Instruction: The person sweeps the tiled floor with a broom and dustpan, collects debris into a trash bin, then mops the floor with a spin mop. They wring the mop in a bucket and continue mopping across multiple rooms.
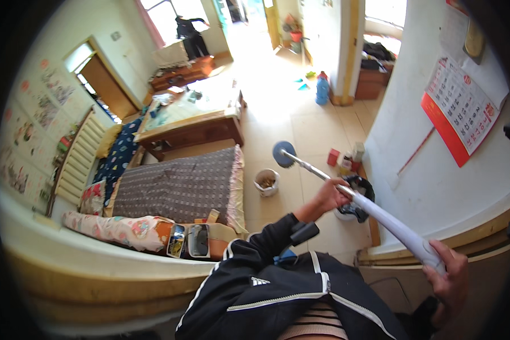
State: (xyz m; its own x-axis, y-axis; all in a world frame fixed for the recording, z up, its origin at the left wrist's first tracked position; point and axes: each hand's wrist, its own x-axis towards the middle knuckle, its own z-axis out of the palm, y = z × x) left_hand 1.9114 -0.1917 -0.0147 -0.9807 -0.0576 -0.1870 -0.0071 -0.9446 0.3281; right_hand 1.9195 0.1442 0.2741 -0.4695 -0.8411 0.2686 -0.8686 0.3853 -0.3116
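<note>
Both my hands hold an electric spin scrubber with a white handle [391,223] and a silver metal pole [308,166]. My left hand [326,196] is wrapped around the pole just ahead of the handle. At the handle's rear end is my right hand [447,267], closed around it. A round blue-grey brush head [284,154] sits at the far end of the pole, pointing forward and left. From this angle I cannot tell whether the brush touches the tiled floor [268,136].
A white bucket [266,182] stands left of the pole; a black-lined bin [363,191] is partly behind it. Leftward are a cloth-covered seat [174,182] and a glass-topped table [187,114]. A calendar [463,106] hangs on the right wall. A dark-clothed figure [191,38] is by the window.
</note>
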